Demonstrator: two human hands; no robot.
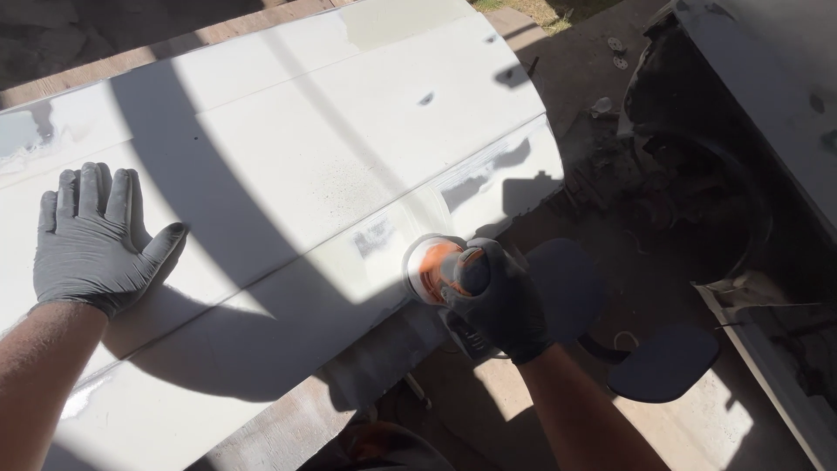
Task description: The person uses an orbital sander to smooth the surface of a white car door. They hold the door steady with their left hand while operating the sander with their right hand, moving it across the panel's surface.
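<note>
A large white car body panel [288,166] lies flat in front of me, half in sun and half in shadow. My left hand [91,240], in a dark grey glove, rests flat on the panel's left part with the fingers spread. My right hand [501,301], also gloved, grips an orange and grey power sander [436,269]. The sander's round pad presses against the panel's lower right edge. Grey bare patches show in the paint near the sander.
A dusty car body with an open wheel arch [697,174] stands at the right. A dark round stool seat [663,362] sits on the concrete floor below my right arm. Debris lies on the ground between panel and car.
</note>
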